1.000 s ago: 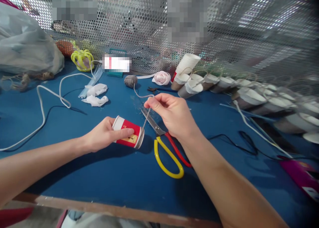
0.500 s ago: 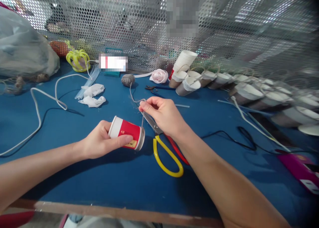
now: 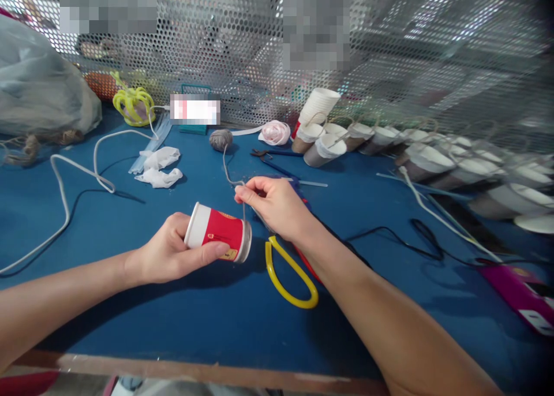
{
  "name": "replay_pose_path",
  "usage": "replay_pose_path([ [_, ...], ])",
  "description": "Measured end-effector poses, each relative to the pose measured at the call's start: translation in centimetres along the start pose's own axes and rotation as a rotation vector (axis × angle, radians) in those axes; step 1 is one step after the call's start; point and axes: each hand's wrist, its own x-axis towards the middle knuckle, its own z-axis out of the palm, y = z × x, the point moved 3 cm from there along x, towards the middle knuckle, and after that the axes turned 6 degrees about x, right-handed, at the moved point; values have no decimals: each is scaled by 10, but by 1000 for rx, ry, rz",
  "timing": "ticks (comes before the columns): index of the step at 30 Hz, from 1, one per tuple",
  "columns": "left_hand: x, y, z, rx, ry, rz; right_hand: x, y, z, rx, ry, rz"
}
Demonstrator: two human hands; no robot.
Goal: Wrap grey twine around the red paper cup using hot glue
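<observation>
Tilted on its side, a red and white paper cup (image 3: 225,228) is gripped by my left hand (image 3: 175,251), thumb along its wall. Grey yarn circles the cup's base end, and a strand (image 3: 244,211) rises from there to my right hand (image 3: 272,202), which pinches it between thumb and fingertips. From that pinch the yarn runs back to a small grey yarn ball (image 3: 221,139). Below my right hand lies a pair of scissors with one yellow handle (image 3: 292,275) and one red handle; the hand and forearm cover much of the blades and the red handle.
Several yarn-wrapped cups (image 3: 428,159) stand at the right, near a stack of white paper cups (image 3: 320,104). Pliers (image 3: 272,153), a pink ribbon roll (image 3: 275,133), white cloth scraps (image 3: 159,176) and a white cable (image 3: 64,200) lie about. A perforated metal screen (image 3: 242,49) closes the back.
My right hand has shifted slightly left and down with the yarn, covering more of the scissors' blades. The cup has turned a little in my left hand.
</observation>
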Motion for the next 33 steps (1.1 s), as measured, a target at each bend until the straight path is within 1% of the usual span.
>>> replay_pose_path([
  [9,1,7,-1,17,27,138,-1,4,5,14,-63,22],
  [16,-2,7,-4,112,58,192,-3,5,10,54,-120,55],
  [24,0,12,-6,145,110,258,-3,10,14,78,-154,96],
  [27,0,11,-6,106,113,227,-3,14,17,88,-151,115],
  [33,0,6,-6,-24,95,17,-4,15,21,125,-153,174],
])
